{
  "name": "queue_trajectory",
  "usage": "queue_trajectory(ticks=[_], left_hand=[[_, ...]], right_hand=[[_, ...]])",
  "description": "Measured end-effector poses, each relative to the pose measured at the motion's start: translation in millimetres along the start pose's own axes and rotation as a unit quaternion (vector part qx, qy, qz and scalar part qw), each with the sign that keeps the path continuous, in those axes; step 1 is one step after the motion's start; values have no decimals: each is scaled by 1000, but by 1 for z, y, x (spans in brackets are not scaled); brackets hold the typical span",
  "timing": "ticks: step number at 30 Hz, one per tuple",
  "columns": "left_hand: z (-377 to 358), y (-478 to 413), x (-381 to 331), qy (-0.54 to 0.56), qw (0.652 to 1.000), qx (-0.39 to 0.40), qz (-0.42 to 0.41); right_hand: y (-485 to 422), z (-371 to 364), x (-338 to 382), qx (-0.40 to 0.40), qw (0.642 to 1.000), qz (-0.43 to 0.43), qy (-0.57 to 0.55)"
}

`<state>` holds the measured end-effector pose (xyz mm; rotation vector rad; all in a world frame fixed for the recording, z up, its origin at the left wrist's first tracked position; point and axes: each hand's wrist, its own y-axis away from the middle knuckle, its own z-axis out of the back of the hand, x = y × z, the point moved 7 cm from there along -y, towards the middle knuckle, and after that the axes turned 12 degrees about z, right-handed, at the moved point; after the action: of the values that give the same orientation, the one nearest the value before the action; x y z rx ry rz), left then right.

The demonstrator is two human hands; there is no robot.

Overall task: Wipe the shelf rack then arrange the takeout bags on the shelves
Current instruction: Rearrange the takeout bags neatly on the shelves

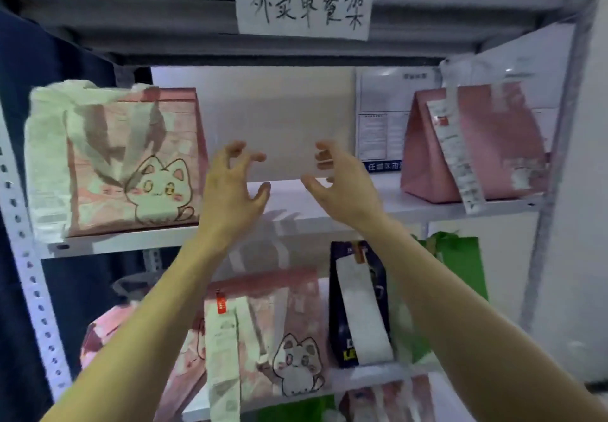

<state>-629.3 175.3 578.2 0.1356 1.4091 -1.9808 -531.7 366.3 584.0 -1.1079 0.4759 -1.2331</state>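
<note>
Two bare forearms reach up from the near edge toward the middle shelf of the shelf rack (131,240). The left hand (230,188) and right hand (339,184) hover with palms facing each other, fingers spread and bent like claws, gripping nothing. They hang before the gap between a pink cat bag (131,165) at left and a plain pink bag (487,145) at right. On the shelf below stand a second cat bag (273,332), a dark bag (358,303) and a green bag (460,276).

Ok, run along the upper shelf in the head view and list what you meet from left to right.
cat bag → left hand → right hand → pink bag
</note>
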Motion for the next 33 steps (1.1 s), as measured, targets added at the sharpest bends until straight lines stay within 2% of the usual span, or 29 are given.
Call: queue_trajectory(ticks=[8, 13, 18, 20, 25, 29, 33], left_hand=[[-160, 11, -144, 103, 984, 137, -46], [-234, 14, -210, 201, 957, 210, 16], [-279, 13, -228, 212, 952, 205, 82], [-282, 11, -223, 207, 956, 181, 105], [-264, 6, -210, 180, 968, 135, 107], [-226, 2, -173, 164, 973, 95, 129], [-167, 1, -110, 137, 975, 53, 168]], right_hand=[[43, 168, -111, -102, 988, -34, 115], [66, 235, -183, -97, 983, -70, 139], [84, 268, -240, -123, 978, -73, 150], [87, 273, -257, -142, 976, -73, 148], [91, 257, -295, -118, 974, -161, 106], [74, 213, -285, -97, 984, -143, 50], [43, 144, -252, -41, 992, -121, 20]])
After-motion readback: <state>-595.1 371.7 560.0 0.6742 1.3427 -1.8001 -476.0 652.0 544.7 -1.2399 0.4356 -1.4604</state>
